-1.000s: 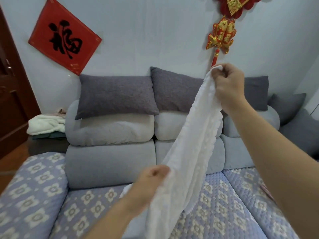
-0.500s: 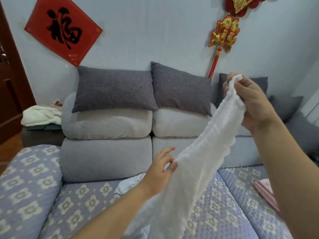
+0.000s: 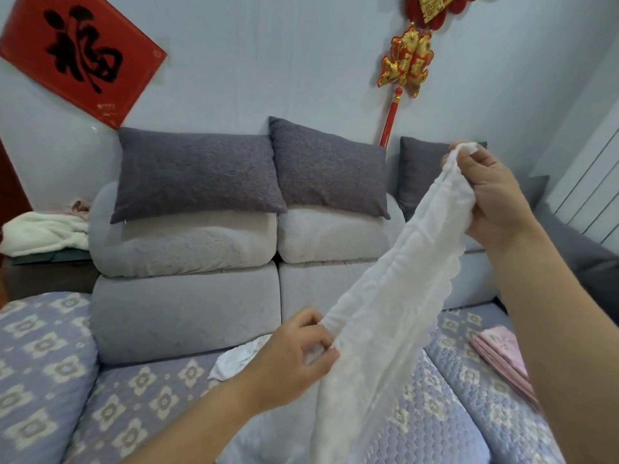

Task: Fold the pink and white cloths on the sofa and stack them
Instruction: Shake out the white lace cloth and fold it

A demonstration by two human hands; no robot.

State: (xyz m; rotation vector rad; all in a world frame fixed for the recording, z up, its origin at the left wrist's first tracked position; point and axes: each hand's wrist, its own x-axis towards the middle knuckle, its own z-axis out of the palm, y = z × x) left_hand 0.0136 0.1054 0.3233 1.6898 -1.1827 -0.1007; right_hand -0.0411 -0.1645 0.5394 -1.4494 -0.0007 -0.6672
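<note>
1. White lacy cloth (image 3: 395,296) hangs bunched above the quilted floral sofa seat (image 3: 140,390), long axis slanting.
2. Right hand (image 3: 492,199) pinches its top; left hand (image 3: 294,360), nearer the seat, pinches midway.
3. Folded pink cloth (image 3: 502,353) lies on the seat, right.

The sofa (image 3: 187,306) bears a folded pink cloth (image 3: 502,353) and a crumpled white cloth (image 3: 234,358).

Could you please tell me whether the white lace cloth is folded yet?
Not folded: the white lace cloth hangs bunched in the air between the right hand and left hand.
</note>
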